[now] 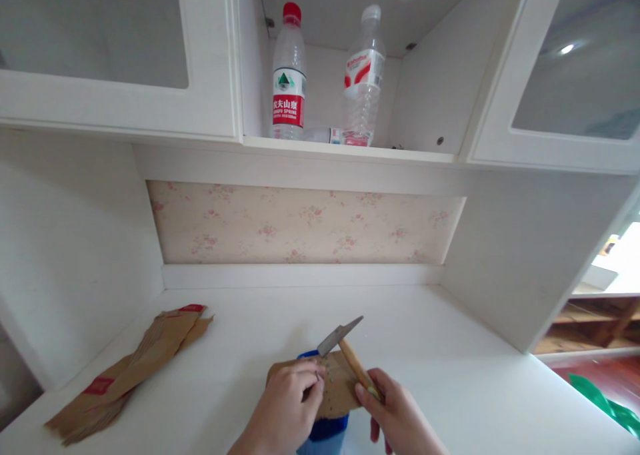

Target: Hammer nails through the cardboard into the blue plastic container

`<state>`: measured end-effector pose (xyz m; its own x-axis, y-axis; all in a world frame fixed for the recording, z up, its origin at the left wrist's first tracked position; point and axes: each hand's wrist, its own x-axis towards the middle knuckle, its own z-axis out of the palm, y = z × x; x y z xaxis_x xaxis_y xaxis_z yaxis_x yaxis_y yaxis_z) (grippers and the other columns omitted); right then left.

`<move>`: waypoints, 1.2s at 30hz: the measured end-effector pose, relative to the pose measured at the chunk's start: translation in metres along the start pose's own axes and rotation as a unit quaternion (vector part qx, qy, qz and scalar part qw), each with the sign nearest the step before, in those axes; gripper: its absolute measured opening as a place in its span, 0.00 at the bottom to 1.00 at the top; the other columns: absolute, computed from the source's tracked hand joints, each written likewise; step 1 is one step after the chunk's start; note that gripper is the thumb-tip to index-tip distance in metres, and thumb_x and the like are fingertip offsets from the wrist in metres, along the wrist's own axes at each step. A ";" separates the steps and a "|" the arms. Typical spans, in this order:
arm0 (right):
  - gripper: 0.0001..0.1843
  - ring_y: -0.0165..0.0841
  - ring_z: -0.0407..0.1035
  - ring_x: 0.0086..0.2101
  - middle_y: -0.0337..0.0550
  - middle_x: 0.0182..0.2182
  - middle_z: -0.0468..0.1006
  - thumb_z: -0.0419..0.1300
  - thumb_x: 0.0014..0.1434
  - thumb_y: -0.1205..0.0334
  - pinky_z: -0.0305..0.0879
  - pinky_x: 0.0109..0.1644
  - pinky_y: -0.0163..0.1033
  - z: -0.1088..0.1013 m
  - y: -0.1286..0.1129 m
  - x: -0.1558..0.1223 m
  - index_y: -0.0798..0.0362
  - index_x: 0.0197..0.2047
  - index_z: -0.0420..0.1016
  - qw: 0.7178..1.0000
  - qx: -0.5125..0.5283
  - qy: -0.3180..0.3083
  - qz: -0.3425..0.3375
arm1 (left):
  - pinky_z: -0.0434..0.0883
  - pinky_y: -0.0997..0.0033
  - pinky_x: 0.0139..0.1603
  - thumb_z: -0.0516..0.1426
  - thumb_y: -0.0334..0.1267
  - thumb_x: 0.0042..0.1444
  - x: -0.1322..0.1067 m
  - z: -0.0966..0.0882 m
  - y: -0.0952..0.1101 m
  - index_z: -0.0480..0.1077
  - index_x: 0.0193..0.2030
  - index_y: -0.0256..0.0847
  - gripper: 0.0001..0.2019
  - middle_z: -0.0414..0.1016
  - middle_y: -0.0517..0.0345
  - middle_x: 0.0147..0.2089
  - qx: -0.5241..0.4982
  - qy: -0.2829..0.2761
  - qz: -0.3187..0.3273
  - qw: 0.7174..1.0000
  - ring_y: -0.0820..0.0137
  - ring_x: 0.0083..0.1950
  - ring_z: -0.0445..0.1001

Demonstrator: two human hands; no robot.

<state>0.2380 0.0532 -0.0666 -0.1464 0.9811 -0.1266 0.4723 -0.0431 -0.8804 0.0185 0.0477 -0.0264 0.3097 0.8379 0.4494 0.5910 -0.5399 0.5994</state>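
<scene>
My right hand [387,405] is wrapped around the wooden handle of a hammer [355,362]. The hammer's grey metal head is raised a little above a piece of brown cardboard [340,388]. On the cardboard rests my left hand [293,398], its thumb and index finger pinched on what looks like a thin dark nail [317,374], mostly hidden by the fingers. Small dark marks dot the cardboard's surface. Beneath the cardboard stands a blue container [327,432], largely covered by it and by my hands.
Torn brown cardboard [135,372] lies at the left on the white countertop [240,335]. Overhead, an open cabinet shelf [420,154] holds a red-capped bottle [289,75] and a white-capped bottle [365,82], with another lying behind. Something green [600,398] is at the lower right.
</scene>
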 end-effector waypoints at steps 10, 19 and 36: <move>0.18 0.24 0.64 0.18 0.32 0.21 0.69 0.50 0.64 0.47 0.55 0.13 0.26 0.000 -0.003 -0.003 0.53 0.40 0.68 1.000 0.012 -0.004 0.000 | 0.74 0.76 0.48 0.51 0.33 0.66 0.002 -0.006 -0.003 0.74 0.25 0.44 0.18 0.81 0.58 0.31 -0.068 -0.010 0.021 0.997 0.68 0.40 0.81; 0.20 0.25 0.66 0.18 0.39 0.29 0.75 0.50 0.64 0.45 0.55 0.13 0.28 -0.004 -0.006 -0.007 0.53 0.45 0.69 1.000 0.004 0.017 -0.002 | 0.71 0.70 0.59 0.53 0.30 0.65 0.000 0.001 -0.006 0.76 0.31 0.45 0.15 0.83 0.60 0.37 -0.038 -0.020 0.022 0.999 0.69 0.42 0.81; 0.16 0.36 0.73 0.31 0.38 0.34 0.80 0.45 0.69 0.46 0.62 0.36 0.39 -0.051 -0.076 -0.043 0.43 0.37 0.66 0.954 -0.282 -0.012 -0.105 | 0.69 0.62 0.62 0.51 0.26 0.65 -0.005 0.012 -0.012 0.74 0.29 0.42 0.16 0.80 0.61 0.32 0.015 -0.017 0.023 0.999 0.69 0.39 0.80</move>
<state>0.2529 0.0238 0.0295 -0.3061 0.9520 0.0091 0.8215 0.2689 -0.5028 0.0192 0.0510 -0.0436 0.3614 0.8153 0.4524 0.5972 -0.5750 0.5592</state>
